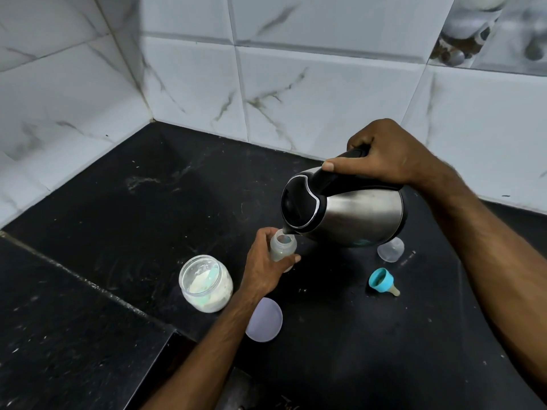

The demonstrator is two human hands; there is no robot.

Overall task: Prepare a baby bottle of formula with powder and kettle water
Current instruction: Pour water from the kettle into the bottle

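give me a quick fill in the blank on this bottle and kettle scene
1. The right hand tilts the ____ over the bottle.
2. The ____ hand steadies the bottle.
3. The blue teat ring lies on the ____.
4. The powder jar has no ____ on it.

Missing words: kettle; left; counter; lid

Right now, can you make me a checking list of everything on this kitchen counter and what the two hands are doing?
Surface: black stone counter, speckled with pale smudges.
Job's things: steel kettle tilted, spout over the open baby bottle; open powder jar holding white powder and a scoop; blue teat ring lying on its side.
Clutter: clear cap beside the kettle; pale round lid lying flat near the jar.
Grippers: left hand grips the bottle; right hand grips the kettle's handle.
Cables: nothing seen.
Surroundings: white marbled wall tiles meeting in a corner.
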